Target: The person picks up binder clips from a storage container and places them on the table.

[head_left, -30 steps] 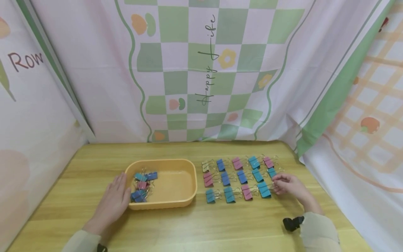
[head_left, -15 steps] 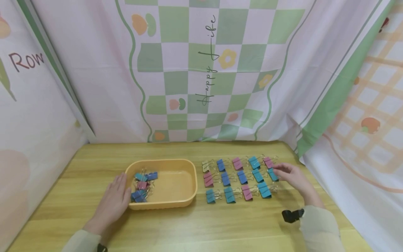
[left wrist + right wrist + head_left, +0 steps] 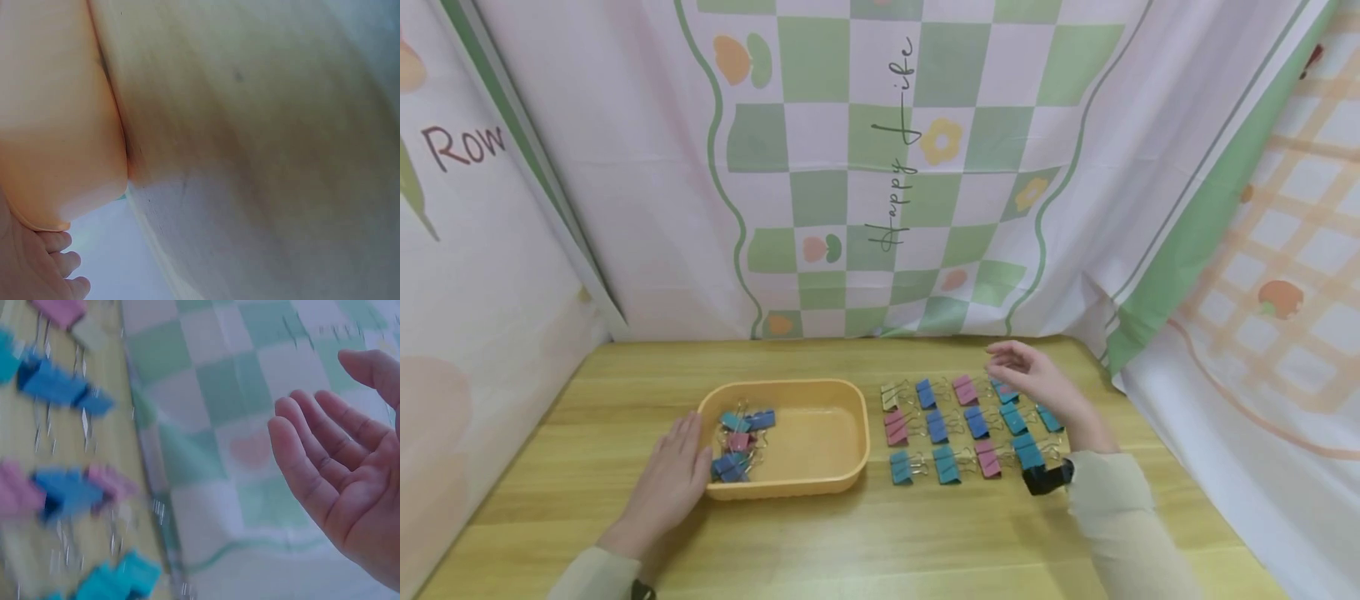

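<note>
My left hand (image 3: pixel 672 468) rests with straight fingers along the left wall of a yellow plastic tray (image 3: pixel 797 486). Several binder clips (image 3: pixel 739 442) in blue, teal and pink lie heaped at the tray's left end. My right hand (image 3: pixel 1033 379) hovers over the back right of the binder clips laid out in rows to the right of the tray, among them a teal one (image 3: pixel 1028 452) and a pink one (image 3: pixel 966 390). In the right wrist view its relaxed fingers (image 3: pixel 290 440) hold nothing. The forearm and hand hide part of the rightmost clips.
The wooden table (image 3: pixel 820 550) ends at a patterned curtain (image 3: pixel 880 275) behind the clips. More cloth hangs along the left and right sides. A black wrist camera (image 3: pixel 1047 478) on the right arm overlaps the front-row clips.
The right hand has left the handles of the rightmost clips and moved up and left, over the back row. The left hand and the tray have stayed in place.
</note>
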A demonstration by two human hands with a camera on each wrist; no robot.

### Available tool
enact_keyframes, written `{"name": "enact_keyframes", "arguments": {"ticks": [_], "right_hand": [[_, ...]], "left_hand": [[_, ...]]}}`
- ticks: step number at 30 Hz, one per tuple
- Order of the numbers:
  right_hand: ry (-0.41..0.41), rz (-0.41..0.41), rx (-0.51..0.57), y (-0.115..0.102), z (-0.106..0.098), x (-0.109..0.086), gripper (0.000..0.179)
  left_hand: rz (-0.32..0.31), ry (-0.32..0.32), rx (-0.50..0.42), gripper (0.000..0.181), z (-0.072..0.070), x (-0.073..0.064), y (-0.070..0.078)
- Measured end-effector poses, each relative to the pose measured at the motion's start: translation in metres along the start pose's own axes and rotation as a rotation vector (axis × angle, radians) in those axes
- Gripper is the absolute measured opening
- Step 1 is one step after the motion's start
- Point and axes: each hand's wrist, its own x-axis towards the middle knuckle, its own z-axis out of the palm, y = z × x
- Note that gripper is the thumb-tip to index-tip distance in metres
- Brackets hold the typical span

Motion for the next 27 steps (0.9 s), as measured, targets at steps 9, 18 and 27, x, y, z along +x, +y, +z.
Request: {"name": "enact_keyframes", "arguments": {"ticks": [9,18,27], "right_hand": [[-0.075,-0.061,0.070,-0.043,0.044,0.031,0.050],[-0.140,-0.097,0.094,-0.071,0.087,0.049,0.045],[-0.246,-0.140,0.051,-0.085,0.131,0.060,0.039]], "left_hand": [[-0.005,-0.004,0.012,0.057,0.000,0.000,0.002],[-0.009,-0.005,0.017,0.057,0.000,0.000,0.001],[-0.004,0.001,0.016,0.058,0.000,-0.001,0.002]]}}
